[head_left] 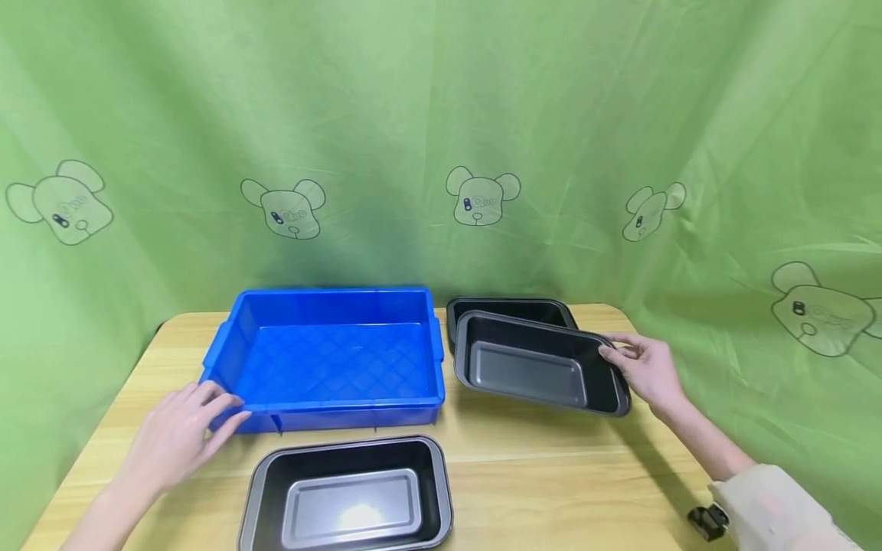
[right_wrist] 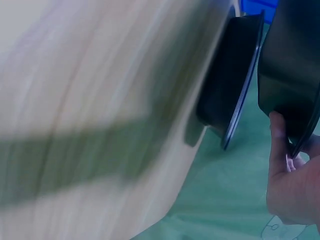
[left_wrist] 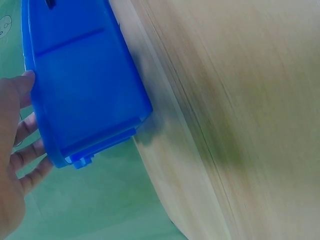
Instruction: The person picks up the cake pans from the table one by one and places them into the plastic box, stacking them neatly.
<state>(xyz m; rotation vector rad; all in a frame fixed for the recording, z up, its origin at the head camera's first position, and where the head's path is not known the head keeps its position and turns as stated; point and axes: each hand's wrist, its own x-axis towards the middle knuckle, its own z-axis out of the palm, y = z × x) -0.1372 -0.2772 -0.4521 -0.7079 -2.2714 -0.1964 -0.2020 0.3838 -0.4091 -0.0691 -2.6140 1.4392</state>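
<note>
My right hand [head_left: 651, 375] pinches the right end of a dark loaf pan [head_left: 527, 363], thumb and fingers at its rim. The pan hangs tilted above the table, its open top facing me and its right end lower. Behind it, a second dark loaf pan [head_left: 510, 310] is partly hidden. At the front-left corner of a blue plastic bin [head_left: 344, 415], my left hand [head_left: 172, 432] grips the rim. The left wrist view has the thumb [left_wrist: 28, 77] at that rim and the other fingers reaching around the corner. The bin holds nothing.
A third loaf pan [head_left: 347, 451] lies on the wooden table [head_left: 551, 490] in front of the bin. Green cloth [head_left: 386, 99] printed with bear heads hangs behind and around the table.
</note>
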